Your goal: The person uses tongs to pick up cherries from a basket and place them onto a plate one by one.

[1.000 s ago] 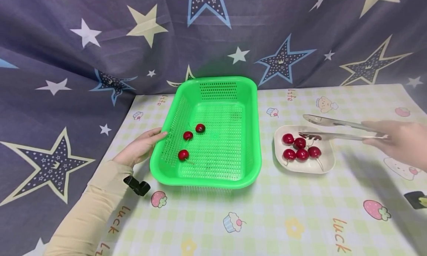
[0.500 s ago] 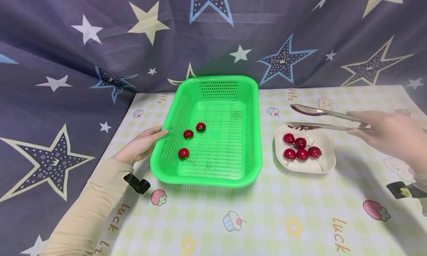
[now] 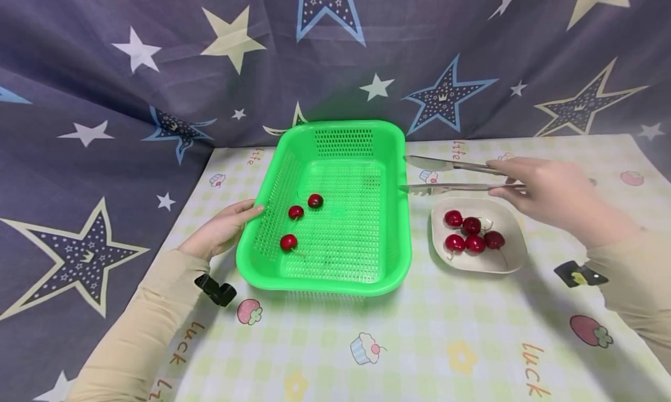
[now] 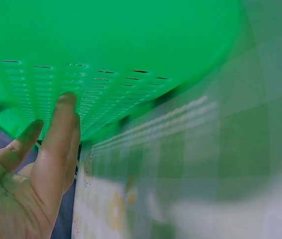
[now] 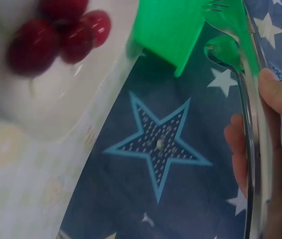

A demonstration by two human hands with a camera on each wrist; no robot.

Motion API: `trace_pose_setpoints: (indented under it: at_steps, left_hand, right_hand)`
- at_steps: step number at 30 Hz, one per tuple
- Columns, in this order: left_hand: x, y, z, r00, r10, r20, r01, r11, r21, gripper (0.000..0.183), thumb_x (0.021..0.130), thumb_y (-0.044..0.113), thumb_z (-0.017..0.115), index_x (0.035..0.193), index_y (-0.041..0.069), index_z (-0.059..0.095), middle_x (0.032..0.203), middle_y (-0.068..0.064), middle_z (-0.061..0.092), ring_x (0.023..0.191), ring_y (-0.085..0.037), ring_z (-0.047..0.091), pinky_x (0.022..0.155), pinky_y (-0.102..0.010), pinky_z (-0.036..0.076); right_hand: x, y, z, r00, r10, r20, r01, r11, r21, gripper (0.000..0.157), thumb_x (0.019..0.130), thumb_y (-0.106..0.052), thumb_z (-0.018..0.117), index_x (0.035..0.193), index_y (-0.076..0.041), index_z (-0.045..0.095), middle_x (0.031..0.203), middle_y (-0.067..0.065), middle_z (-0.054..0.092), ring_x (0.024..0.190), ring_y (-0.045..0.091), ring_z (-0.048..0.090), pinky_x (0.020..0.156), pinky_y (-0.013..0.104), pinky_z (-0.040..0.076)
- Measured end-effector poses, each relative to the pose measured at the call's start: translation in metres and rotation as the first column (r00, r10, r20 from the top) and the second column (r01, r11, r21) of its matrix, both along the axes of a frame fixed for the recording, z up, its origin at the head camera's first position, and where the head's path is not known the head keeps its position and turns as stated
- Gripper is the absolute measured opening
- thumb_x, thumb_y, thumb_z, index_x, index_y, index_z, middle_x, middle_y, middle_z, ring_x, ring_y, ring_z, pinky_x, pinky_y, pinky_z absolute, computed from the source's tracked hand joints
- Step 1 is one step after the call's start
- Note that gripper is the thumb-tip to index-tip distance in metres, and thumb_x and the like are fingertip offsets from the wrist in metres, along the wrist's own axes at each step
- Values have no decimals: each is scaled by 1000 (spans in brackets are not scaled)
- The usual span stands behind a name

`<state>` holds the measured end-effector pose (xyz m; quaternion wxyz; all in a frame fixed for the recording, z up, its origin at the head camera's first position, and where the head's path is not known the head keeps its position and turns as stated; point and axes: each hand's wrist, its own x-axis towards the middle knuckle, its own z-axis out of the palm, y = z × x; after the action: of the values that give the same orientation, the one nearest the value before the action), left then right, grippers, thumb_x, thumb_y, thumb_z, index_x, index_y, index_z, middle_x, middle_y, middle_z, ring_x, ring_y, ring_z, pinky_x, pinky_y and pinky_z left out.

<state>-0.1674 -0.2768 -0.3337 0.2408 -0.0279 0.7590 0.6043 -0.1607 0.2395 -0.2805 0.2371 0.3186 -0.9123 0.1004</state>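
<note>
In the head view my right hand (image 3: 550,186) grips metal tongs (image 3: 461,187), their two arms spread with nothing between the tips. The tips overlap the right rim of the green plastic basket (image 3: 402,239). In the right wrist view the tongs (image 5: 253,119) show one fork-like end and one spoon-like end. My left hand (image 3: 222,227) touches the basket's left side with its fingers fairly straight; the left wrist view shows the fingers (image 4: 61,124) against the slotted outer wall. Three red cherries (image 3: 296,212) lie in the basket's left half. Several more cherries (image 3: 475,243) lie in a white dish (image 3: 511,262).
The dish stands right of the basket on a checked tablecloth (image 3: 419,355) with printed cakes and strawberries. A dark star-patterned cloth (image 3: 335,70) hangs right behind the basket.
My right hand has moved left and slightly away from me with the tongs, from over the dish to the basket's right rim. The left hand, basket and cherries stay put.
</note>
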Motion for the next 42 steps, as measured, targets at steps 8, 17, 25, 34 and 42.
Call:
trace_pose_setpoints:
  at_steps: [8,17,25,34,42]
  left_hand:
    - [2,1,1,1000,-3,-6,3,1000,8,74,102,27,40,148,-4,-9,157,-22,-7,144,-34,-8,118,-48,2]
    - [3,3,2,1000,13,-7,-13,1000,-5,72,102,26,40,149,-4,-7,157,-22,-6,144,-35,-9,118,-48,0]
    - [2,3,1,1000,5,-2,-5,1000,12,70,103,27,38,150,-3,-4,157,-22,1,144,-35,3,118,-48,9]
    - [1,3,1,1000,18,-10,-18,1000,-10,75,102,27,40,149,-3,-10,156,-21,-12,143,-33,-15,118,-47,-3]
    - [2,1,-1,999,-8,-42,9,1000,28,64,102,30,40,149,-5,13,125,-3,49,101,-2,57,89,-21,50]
  right_hand:
    - [-5,-14,7,998,55,-30,-56,998,-24,43,73,-13,79,113,-3,67,91,16,71,64,26,67,45,39,45]
    - [-13,-34,8,996,92,-16,-93,995,-27,49,72,-15,81,117,-3,66,101,19,70,69,28,68,49,43,47]
    - [-22,-65,18,989,142,48,-140,990,-32,42,78,-18,77,115,-2,66,103,17,70,79,28,68,65,48,53]
    - [-31,-102,31,974,109,201,-119,992,40,35,84,-21,73,116,-9,66,97,9,71,64,21,62,54,40,49]
    - [-44,-136,42,947,-8,320,-62,976,207,39,85,-29,71,119,-11,66,105,10,71,84,34,67,64,51,53]
